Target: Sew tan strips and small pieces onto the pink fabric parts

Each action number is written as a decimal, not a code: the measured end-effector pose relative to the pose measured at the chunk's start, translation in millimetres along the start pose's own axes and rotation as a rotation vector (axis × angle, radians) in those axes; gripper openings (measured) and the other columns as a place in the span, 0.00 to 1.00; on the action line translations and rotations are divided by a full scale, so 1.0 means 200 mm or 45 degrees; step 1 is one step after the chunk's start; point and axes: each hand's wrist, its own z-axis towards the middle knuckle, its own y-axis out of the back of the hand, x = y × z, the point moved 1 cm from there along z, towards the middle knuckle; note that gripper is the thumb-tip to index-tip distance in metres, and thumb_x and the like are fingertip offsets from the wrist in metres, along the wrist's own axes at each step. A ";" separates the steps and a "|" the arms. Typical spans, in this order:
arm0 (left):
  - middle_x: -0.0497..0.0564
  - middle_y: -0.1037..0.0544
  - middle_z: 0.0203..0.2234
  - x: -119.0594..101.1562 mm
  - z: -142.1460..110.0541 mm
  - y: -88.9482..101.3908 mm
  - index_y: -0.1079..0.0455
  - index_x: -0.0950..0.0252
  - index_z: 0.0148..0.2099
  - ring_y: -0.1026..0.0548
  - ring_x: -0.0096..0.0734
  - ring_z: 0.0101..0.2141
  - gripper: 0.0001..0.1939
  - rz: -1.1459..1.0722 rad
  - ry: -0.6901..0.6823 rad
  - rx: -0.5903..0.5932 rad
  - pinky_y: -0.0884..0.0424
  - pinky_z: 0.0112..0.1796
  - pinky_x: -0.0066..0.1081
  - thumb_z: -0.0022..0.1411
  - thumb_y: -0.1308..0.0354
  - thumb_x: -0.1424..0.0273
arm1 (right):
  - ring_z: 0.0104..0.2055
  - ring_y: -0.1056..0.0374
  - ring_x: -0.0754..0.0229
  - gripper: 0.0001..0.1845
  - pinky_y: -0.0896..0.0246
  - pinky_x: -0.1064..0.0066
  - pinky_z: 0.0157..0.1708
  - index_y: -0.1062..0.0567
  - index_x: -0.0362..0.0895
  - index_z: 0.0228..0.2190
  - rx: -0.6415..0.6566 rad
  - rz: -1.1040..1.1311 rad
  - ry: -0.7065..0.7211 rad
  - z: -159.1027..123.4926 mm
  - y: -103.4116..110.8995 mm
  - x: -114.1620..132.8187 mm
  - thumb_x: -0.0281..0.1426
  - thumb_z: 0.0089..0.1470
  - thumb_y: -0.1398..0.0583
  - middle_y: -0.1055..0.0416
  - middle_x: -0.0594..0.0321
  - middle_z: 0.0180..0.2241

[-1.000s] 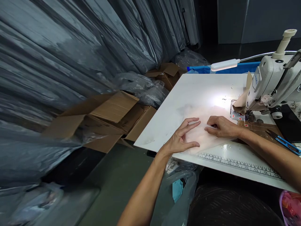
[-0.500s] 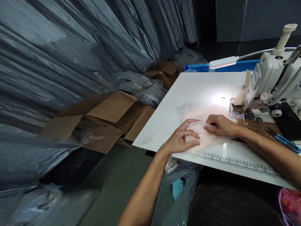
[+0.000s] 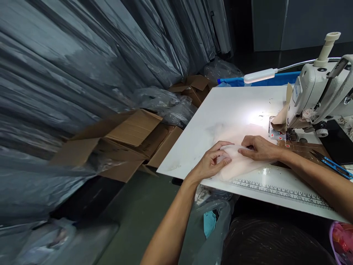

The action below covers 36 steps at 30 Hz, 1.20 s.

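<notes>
A sheer, pale pink fabric (image 3: 237, 167) lies bunched on the white sewing table (image 3: 190, 140), near its front edge. My left hand (image 3: 212, 161) grips the left side of the fabric, its fingers bent with the thumb brought in against them. On the fabric's right part, my right hand (image 3: 259, 148) pinches a fold between thumb and curled fingers. Right of that hand stands the white sewing machine (image 3: 309, 92), its needle area apart from the fabric. The fabric's far edge fades into the bright tabletop and is hard to trace.
Blue thread snips (image 3: 335, 167) and a dark phone-like slab (image 3: 338, 141) lie right of my right forearm. A lamp (image 3: 260, 76) lights the table. A printed ruler (image 3: 286, 194) runs along the front edge. Cardboard boxes (image 3: 135, 129) stand on the left.
My left thumb and fingers have drawn closer together on the fabric. My right hand has hardly moved, still pinching the fold. The view has shifted slightly.
</notes>
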 end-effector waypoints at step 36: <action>0.60 0.34 0.56 0.03 -0.02 0.01 0.27 0.61 0.49 0.32 0.44 0.52 0.18 -0.036 -0.166 -0.115 0.31 0.45 0.38 0.64 0.42 0.56 | 0.31 0.42 0.61 0.17 0.48 0.69 0.32 0.41 0.45 0.22 -0.040 -0.100 0.031 0.01 -0.01 0.02 0.33 0.58 0.42 0.37 0.62 0.28</action>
